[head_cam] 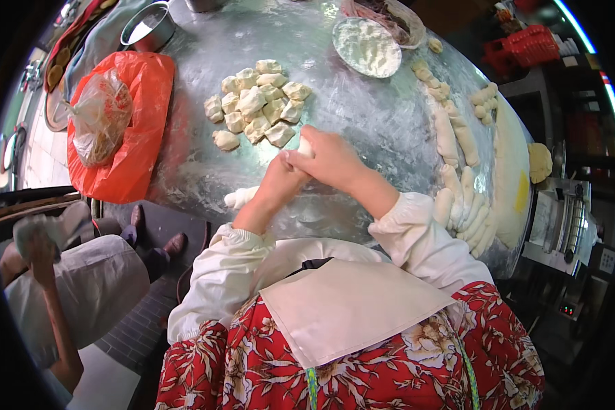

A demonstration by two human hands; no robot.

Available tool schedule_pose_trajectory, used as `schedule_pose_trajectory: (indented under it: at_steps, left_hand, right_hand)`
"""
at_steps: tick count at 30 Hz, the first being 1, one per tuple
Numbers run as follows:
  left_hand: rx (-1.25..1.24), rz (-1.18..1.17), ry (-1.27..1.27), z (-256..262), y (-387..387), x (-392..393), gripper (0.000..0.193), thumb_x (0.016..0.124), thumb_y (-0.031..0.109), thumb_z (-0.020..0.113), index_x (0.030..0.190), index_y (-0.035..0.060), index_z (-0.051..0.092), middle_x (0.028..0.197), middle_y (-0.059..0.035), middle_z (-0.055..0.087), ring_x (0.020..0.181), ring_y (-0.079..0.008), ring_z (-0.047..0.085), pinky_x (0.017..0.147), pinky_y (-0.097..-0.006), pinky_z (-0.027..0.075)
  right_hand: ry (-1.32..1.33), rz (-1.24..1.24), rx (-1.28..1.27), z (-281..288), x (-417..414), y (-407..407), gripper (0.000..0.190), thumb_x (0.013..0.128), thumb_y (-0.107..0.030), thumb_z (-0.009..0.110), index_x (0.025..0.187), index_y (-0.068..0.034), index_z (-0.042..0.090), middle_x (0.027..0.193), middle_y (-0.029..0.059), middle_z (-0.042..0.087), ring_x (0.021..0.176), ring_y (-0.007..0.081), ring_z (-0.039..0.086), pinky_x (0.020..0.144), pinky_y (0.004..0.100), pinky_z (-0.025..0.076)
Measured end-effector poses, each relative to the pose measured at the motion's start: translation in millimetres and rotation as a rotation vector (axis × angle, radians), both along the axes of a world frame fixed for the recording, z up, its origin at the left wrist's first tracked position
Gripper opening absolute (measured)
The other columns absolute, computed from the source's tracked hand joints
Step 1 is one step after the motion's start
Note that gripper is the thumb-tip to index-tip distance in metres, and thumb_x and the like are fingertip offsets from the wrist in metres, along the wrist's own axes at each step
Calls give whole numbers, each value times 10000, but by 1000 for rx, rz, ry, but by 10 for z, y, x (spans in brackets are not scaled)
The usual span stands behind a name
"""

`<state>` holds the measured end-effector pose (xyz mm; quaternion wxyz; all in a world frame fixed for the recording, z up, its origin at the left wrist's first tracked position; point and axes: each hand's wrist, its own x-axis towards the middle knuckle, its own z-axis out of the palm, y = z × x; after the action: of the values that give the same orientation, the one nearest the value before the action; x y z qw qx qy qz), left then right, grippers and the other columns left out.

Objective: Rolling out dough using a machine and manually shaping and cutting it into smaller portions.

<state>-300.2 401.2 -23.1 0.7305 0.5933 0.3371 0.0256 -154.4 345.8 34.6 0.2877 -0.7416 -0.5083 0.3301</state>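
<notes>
My left hand (283,177) and my right hand (333,156) meet over the floured metal table (328,210), fingers curled together. Between them shows a bit of pale dough (305,147), mostly covered by my fingers. A dough rope (242,197) juts out to the left from behind my left forearm. Whether it joins the dough in my hands is hidden. Just beyond my hands lies a cluster of several torn dough pieces (252,101), with one piece (226,140) at its near left edge.
A bowl of flour (367,47) and metal bowl (148,25) stand farther back. Left is a red plastic bag (148,128) under a clear tied bag (101,118). Right are dough ropes (466,202) and a long dough slab (510,169). Another person (82,287) is at lower left.
</notes>
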Motion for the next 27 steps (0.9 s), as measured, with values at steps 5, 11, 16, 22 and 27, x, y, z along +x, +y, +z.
schedule_pose_trajectory:
  at_steps: [5, 11, 16, 22, 27]
  left_hand:
    - [-62, 383, -113, 336, -242, 118, 104, 903, 128, 651, 859, 34, 646, 672, 9, 587, 525, -50, 498, 458, -250, 385]
    - [565, 299, -80, 636, -224, 27, 169, 889, 174, 722, 908, 28, 639, 680, 15, 581, 594, -97, 531, 532, -280, 420]
    - [271, 290, -27, 243, 45, 44, 385, 855, 106, 746, 1194, 69, 567, 957, -21, 630, 884, -138, 584, 775, -289, 473]
    - [238, 29, -241, 50, -16, 81, 748, 809, 89, 784, 1460, 49, 418, 1178, -94, 623, 1064, -174, 582, 927, -317, 481]
    - [125, -36, 49, 164, 7, 147, 249, 889, 212, 705, 1025, 11, 651, 713, 4, 616, 611, -76, 541, 553, -284, 439]
  right_hand:
    - [-105, 17, 22, -47, 78, 194, 373, 820, -395, 684, 848, -23, 665, 771, 220, 686, 774, 386, 693, 704, 463, 538]
    - [-675, 1, -75, -410, 402, 297, 402, 799, -395, 730, 870, -18, 609, 737, 216, 666, 726, 381, 675, 650, 471, 498]
    - [-153, 47, -21, -39, 305, 250, 407, 911, -415, 653, 1053, -38, 591, 811, 160, 670, 738, 295, 656, 672, 403, 493]
    - [112, 98, 58, -37, 129, -169, 192, 928, -214, 602, 938, -26, 637, 798, 216, 650, 736, 357, 658, 663, 417, 495]
    - [17, -77, 29, 68, 122, -141, 318, 886, -326, 651, 891, -8, 641, 777, 218, 663, 721, 383, 661, 665, 444, 508]
